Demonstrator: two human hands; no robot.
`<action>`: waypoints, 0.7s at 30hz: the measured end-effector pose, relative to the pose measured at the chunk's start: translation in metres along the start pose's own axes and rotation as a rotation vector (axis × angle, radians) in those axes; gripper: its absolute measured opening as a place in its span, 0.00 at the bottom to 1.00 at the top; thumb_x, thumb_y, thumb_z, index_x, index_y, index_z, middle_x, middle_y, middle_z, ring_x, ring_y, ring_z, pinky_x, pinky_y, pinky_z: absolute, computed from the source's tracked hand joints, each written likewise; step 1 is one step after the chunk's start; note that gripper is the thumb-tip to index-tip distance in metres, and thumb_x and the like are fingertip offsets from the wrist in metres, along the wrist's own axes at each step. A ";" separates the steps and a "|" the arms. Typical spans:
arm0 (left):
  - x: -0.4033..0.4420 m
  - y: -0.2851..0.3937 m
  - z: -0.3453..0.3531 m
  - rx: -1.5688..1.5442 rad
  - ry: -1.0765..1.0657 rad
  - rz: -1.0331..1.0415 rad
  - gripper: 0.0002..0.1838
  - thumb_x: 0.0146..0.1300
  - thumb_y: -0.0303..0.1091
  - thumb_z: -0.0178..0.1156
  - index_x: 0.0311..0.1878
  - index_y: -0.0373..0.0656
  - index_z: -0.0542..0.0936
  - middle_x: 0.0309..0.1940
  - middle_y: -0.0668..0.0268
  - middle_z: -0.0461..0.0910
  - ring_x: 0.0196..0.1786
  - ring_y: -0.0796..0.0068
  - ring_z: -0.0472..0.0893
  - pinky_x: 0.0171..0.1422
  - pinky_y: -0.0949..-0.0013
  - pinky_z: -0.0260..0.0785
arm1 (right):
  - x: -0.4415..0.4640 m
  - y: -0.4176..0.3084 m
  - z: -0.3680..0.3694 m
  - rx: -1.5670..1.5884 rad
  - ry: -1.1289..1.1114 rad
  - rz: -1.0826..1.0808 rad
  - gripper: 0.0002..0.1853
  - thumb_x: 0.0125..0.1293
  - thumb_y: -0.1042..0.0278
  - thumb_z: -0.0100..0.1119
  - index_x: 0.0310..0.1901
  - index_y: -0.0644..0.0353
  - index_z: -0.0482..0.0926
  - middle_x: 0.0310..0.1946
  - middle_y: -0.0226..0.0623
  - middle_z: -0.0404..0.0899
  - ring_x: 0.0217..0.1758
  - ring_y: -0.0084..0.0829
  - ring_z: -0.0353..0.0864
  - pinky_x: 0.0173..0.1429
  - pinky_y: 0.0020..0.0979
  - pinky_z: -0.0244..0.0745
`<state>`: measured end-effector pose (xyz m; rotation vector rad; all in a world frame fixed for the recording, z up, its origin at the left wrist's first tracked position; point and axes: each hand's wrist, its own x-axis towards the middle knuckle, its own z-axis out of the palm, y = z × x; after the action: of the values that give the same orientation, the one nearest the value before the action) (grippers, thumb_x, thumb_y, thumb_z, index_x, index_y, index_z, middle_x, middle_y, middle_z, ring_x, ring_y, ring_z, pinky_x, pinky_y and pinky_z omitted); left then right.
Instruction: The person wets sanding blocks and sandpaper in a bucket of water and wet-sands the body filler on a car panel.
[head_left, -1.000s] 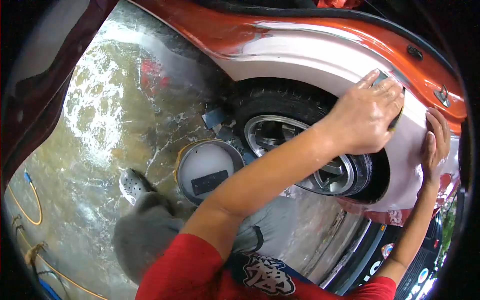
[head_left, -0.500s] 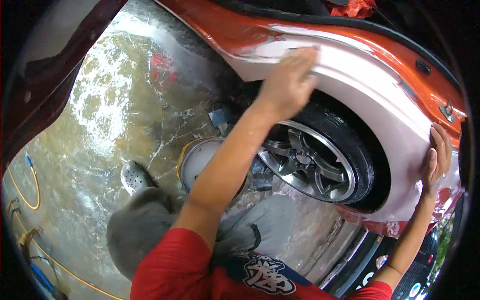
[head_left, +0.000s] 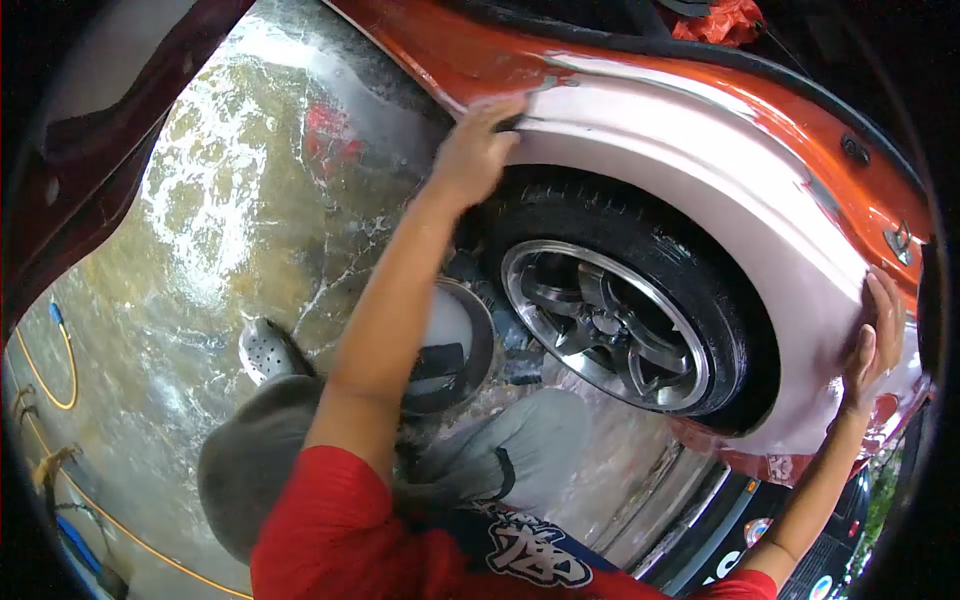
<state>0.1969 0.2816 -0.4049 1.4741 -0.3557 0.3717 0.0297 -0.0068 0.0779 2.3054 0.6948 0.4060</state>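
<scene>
Uneven pressure could send the left hand (head_left: 478, 150), curled over an apparent dark pad (head_left: 510, 124), off the end of the pale fender (head_left: 700, 150) above the tyre (head_left: 600, 215), while the right hand (head_left: 875, 335) rests farther along it, extended and seemingly empty.

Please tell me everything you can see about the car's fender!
The fender curves like an arch over the black tire. It looks like smooth painted metal: mostly pale pinkish white, with orange along its upper edge and uneven patches where the colours meet. A long crease runs along it, and light shines off it. The left hand, blurred, seems to touch its left end; the right hand rests near its right end.
</scene>
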 end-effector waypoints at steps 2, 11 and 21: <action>-0.006 -0.023 -0.001 -0.019 0.037 -0.019 0.23 0.67 0.32 0.60 0.65 0.37 0.79 0.67 0.50 0.77 0.73 0.54 0.73 0.80 0.60 0.59 | -0.002 -0.005 -0.002 0.022 -0.005 0.025 0.35 0.80 0.42 0.36 0.59 0.69 0.81 0.59 0.53 0.81 0.65 0.51 0.79 0.72 0.46 0.68; -0.012 -0.043 -0.020 0.376 -0.050 0.110 0.27 0.68 0.33 0.58 0.70 0.37 0.74 0.72 0.52 0.73 0.76 0.55 0.68 0.81 0.55 0.58 | -0.006 0.005 0.002 0.128 0.000 0.028 0.34 0.79 0.42 0.40 0.61 0.68 0.80 0.61 0.53 0.80 0.68 0.51 0.77 0.74 0.46 0.67; 0.033 0.146 0.052 -0.132 -0.097 0.438 0.29 0.67 0.35 0.58 0.70 0.33 0.73 0.71 0.48 0.72 0.74 0.51 0.70 0.82 0.55 0.57 | -0.026 0.025 0.017 0.284 -0.031 0.177 0.47 0.75 0.26 0.37 0.68 0.68 0.75 0.69 0.55 0.74 0.75 0.48 0.71 0.80 0.47 0.62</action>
<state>0.1605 0.2399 -0.2567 1.2818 -0.7719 0.6149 0.0257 -0.0462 0.0809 2.6477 0.5643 0.3709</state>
